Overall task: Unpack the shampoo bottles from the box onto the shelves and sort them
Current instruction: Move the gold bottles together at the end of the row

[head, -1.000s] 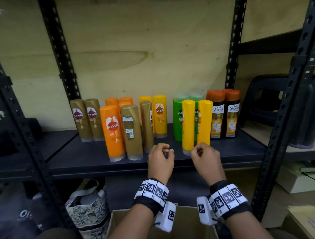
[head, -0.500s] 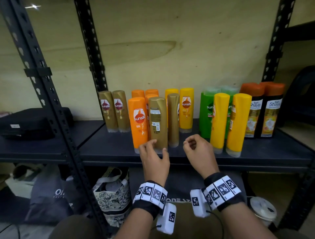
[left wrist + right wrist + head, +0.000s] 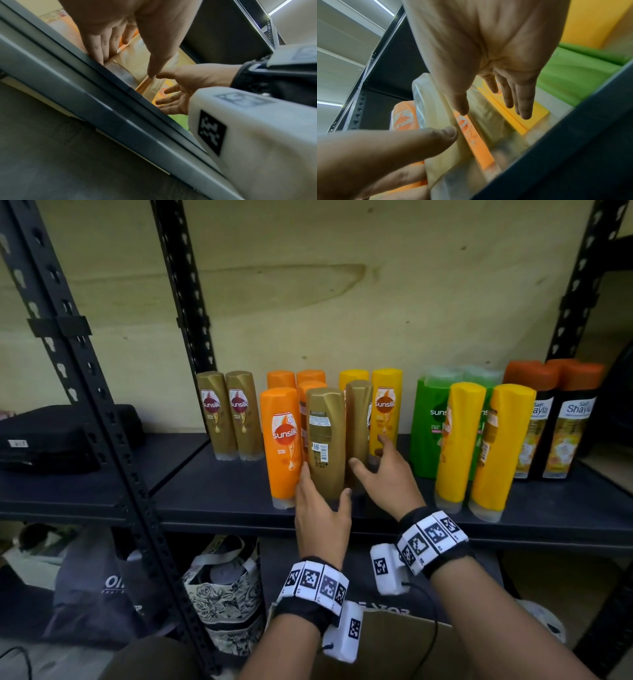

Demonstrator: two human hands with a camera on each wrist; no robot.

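Note:
Shampoo bottles stand sorted by colour on the dark shelf (image 3: 222, 494). Two gold bottles stand in front, among the orange and yellow ones. My left hand (image 3: 324, 484) holds the base of the front gold bottle (image 3: 325, 419), whose back label faces me, with fingers on its left and thumb on its right. In the left wrist view my left hand (image 3: 126, 68) spans that bottle's base. My right hand (image 3: 369, 451) is open, thumb and fingers spread either side of the second gold bottle (image 3: 359, 412). The right wrist view shows my right hand (image 3: 491, 113) with straight fingers. The cardboard box (image 3: 394, 645) sits below.
Two more gold bottles (image 3: 229, 412) stand at the back left. An orange bottle (image 3: 282, 440) touches my left fingers. Yellow bottles (image 3: 479, 443), green ones (image 3: 428, 422) and black ones (image 3: 575, 422) fill the right. A black case (image 3: 51, 436) and a shelf post (image 3: 102, 405) are left.
Both hands have reached forward from the shelf edge to the gold bottles. My left hand has taken the front one. My right hand has gone from curled to open.

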